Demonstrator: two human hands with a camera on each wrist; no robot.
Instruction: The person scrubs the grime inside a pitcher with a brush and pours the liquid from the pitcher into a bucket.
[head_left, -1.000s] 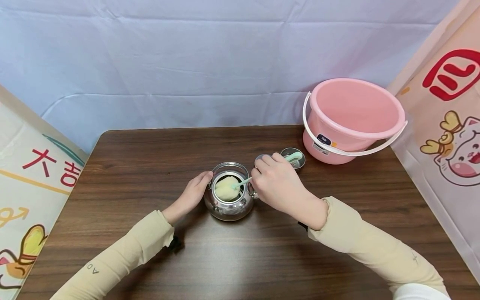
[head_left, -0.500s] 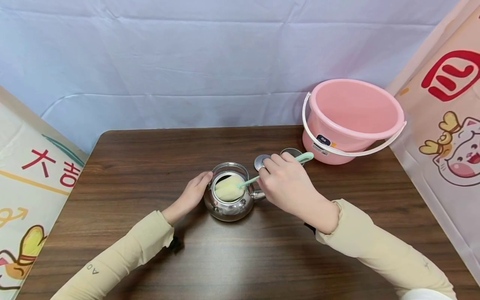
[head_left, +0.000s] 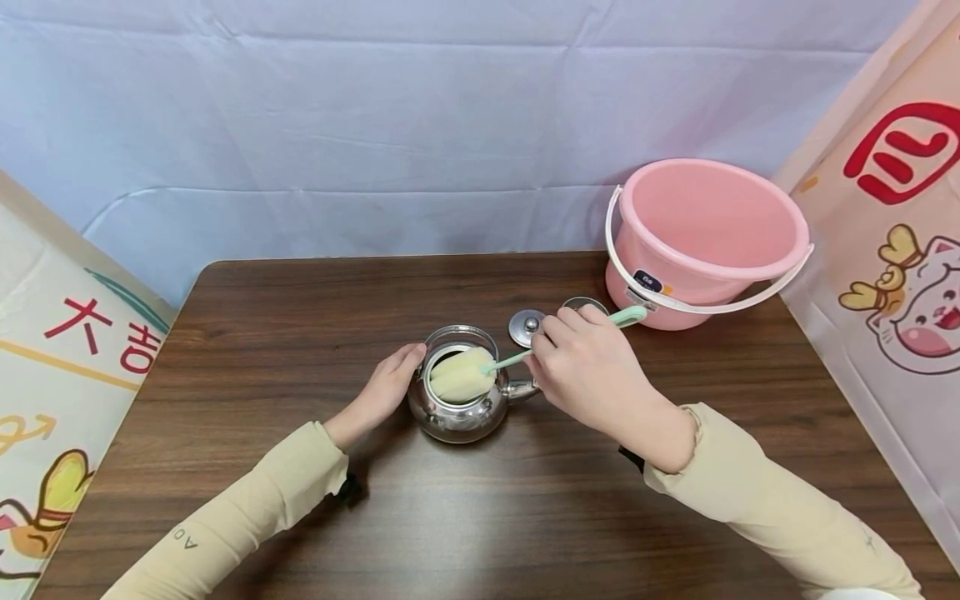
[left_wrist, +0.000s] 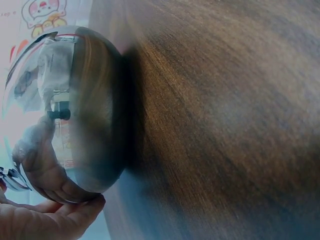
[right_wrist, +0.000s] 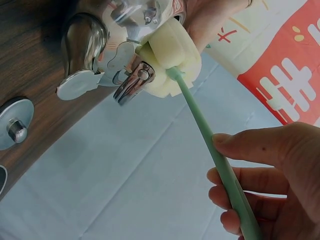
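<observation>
A shiny steel teapot (head_left: 459, 421) stands on the table, its round top opening uncovered. My left hand (head_left: 381, 387) rests against the pot's left side; in the left wrist view its fingers (left_wrist: 75, 215) lie along the pot wall. With my right hand (head_left: 592, 367) I grip the green handle (right_wrist: 220, 170) of a sponge brush, thumb on one side and curled fingers on the other. The pale yellow sponge head (head_left: 462, 375) sits tilted at the opening, partly above the rim. The pot's spout (head_left: 522, 389) points right, below the brush handle.
A round metal lid (head_left: 527, 327) with a knob lies behind my right hand. Beside it is a round strainer-like part (head_left: 585, 302), mostly hidden by that hand. A pink bucket (head_left: 712, 217) with a white handle stands at the table's back right corner. Cloth hangs behind.
My right hand has moved right and slightly down, drawing the sponge head up and right at the opening. The lid has come into view. My left hand and the teapot have stayed in place.
</observation>
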